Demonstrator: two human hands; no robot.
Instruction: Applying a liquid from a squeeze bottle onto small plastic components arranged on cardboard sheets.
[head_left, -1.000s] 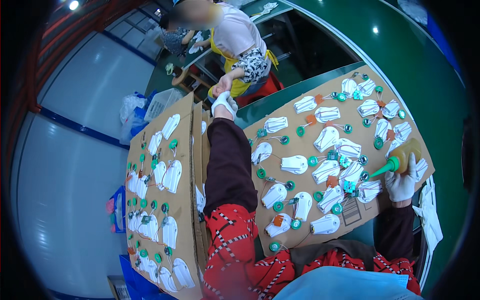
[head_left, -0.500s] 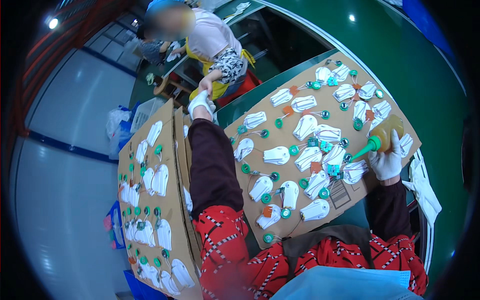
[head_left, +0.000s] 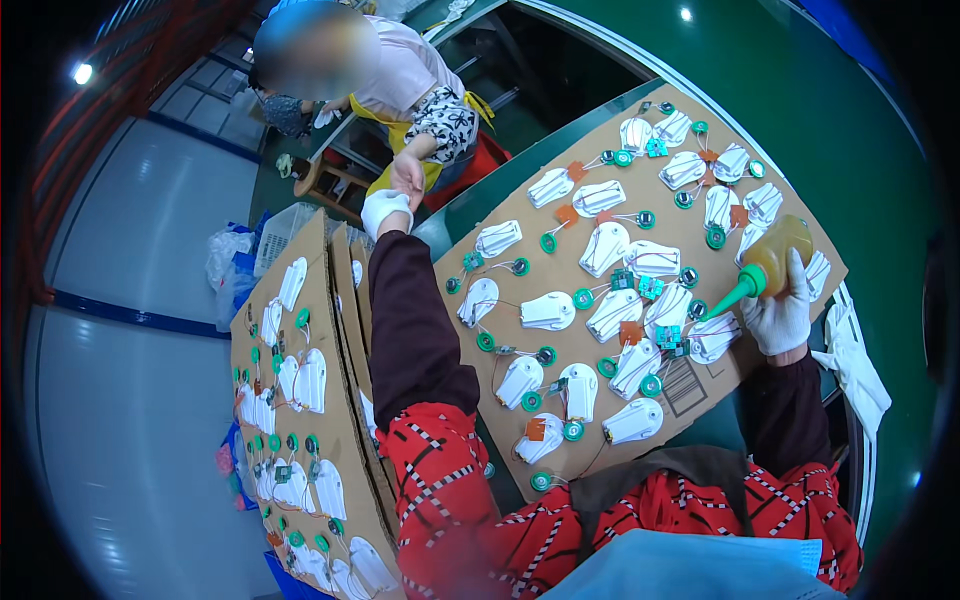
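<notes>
Left hand (head_left: 385, 210), white-gloved, now stretched far out, meeting co-worker's hand (head_left: 407, 177) at far edge; whether it grasps anything, cannot tell. A second ago it sat nearer cardboard sheet (head_left: 700, 395); reach has lengthened, suggesting hand-over in progress. Right hand (head_left: 782, 312), gloved, clenched round amber squeeze bottle (head_left: 778, 252), green nozzle (head_left: 738, 293) still aimed left over white shells (head_left: 613, 313) and green discs. Printed dark rectangular label (head_left: 686, 385) on sheet's near edge. Second loaded cardboard sheet (head_left: 300, 420) lies left.
</notes>
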